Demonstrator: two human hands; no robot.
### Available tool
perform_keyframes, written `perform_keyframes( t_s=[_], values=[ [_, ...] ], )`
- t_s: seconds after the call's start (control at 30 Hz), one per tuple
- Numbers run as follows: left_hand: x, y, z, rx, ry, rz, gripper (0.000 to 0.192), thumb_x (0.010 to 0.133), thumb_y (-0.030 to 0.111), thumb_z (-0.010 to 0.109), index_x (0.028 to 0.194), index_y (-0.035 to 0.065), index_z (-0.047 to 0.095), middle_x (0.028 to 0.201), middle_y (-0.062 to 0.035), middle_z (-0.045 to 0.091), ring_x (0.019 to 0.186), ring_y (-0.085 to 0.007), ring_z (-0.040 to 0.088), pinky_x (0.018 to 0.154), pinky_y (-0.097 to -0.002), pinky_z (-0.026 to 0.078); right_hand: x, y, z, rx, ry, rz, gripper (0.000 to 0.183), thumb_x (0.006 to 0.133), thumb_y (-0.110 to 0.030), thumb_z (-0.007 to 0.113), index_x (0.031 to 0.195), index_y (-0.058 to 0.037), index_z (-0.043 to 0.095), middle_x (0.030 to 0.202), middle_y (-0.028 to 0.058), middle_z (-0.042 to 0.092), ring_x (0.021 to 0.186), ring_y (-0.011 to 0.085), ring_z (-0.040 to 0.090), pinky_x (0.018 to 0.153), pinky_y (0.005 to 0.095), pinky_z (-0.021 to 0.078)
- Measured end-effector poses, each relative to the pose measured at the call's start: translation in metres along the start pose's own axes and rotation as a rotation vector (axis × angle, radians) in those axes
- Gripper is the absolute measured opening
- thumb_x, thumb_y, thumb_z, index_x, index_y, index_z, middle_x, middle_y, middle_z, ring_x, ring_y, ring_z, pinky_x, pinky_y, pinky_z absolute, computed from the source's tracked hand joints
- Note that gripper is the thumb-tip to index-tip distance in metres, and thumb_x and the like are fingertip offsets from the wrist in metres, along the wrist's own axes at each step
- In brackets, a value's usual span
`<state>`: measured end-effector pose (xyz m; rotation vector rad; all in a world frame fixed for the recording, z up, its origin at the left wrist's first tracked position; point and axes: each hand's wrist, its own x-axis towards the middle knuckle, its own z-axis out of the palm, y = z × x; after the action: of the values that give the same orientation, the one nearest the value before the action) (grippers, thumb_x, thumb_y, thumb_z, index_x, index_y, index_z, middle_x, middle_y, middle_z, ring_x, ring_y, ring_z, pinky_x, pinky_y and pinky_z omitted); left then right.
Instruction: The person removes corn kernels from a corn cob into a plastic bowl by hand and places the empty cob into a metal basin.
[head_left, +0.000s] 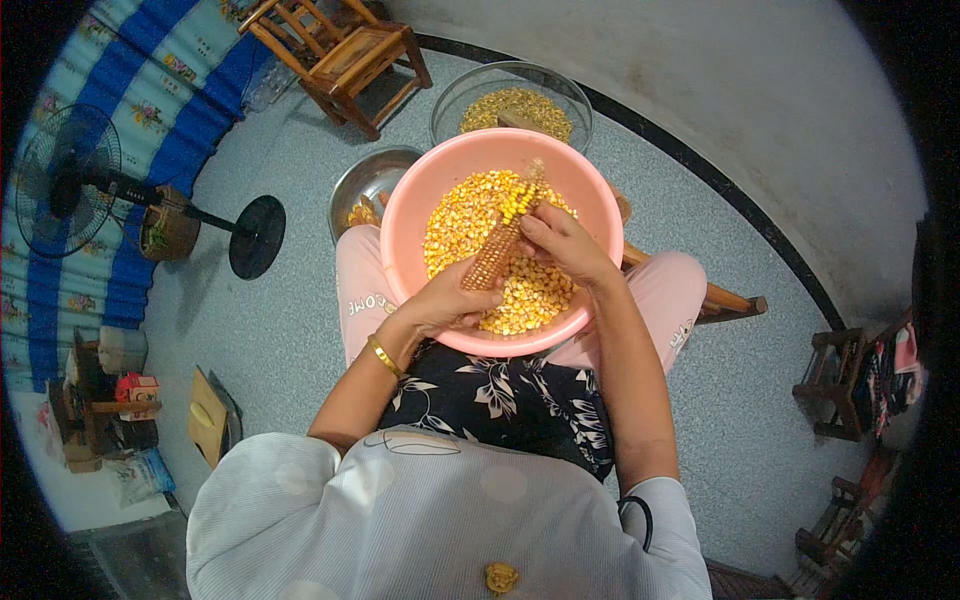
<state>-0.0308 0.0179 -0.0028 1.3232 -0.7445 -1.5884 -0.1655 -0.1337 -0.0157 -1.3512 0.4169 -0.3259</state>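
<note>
On my lap rests a pink plastic basin (411, 292) with many loose yellow corn kernels (461, 217) in it. Above the kernels, my left hand (454, 296) holds the lower end of a corn cob (495, 251). Most of the cob is stripped; a band of yellow kernels remains near its far end. My right hand (559, 240) grips the cob near that band, thumb against it. Part of the cob is hidden behind the fingers.
Beyond the basin, a round sieve (589, 97) holds yellowish bits, and a metal bowl (349, 176) stands at its left. A wooden chair (360, 60) and a standing fan (256, 236) are at the left. Wooden stools (832, 382) stand at the right by the wall.
</note>
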Motion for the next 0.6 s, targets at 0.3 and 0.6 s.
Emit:
perform_keyframes(
  t_s=[0.3, 0.6],
  values=[
    [0.001, 0.000, 0.006, 0.005, 0.024, 0.028, 0.030, 0.073, 0.007, 0.064, 0.094, 0.0048, 0.044, 0.071, 0.0009, 0.046, 0.043, -0.0032, 0.039, 0.034, -0.0157, 0.031, -0.004, -0.014, 0.013, 0.286, -0.009, -0.040, 0.030, 0.084, -0.035, 0.052, 0.091, -0.0063, 0.046, 0.069, -0.0038, 0.043, 0.053, 0.0022, 0.036, 0.043, 0.0148, 0.0250],
    [-0.001, 0.002, 0.003, 0.027, 0.023, -0.003, 0.027, 0.073, 0.005, 0.059, 0.096, 0.0033, 0.044, 0.067, -0.0003, 0.045, 0.041, -0.0049, 0.039, 0.035, -0.0172, 0.032, -0.003, -0.013, 0.014, 0.139, 0.003, -0.064, 0.033, 0.083, -0.038, 0.053, 0.090, -0.0068, 0.046, 0.069, -0.0029, 0.044, 0.053, 0.0026, 0.037, 0.043, 0.0151, 0.0266]
  ],
)
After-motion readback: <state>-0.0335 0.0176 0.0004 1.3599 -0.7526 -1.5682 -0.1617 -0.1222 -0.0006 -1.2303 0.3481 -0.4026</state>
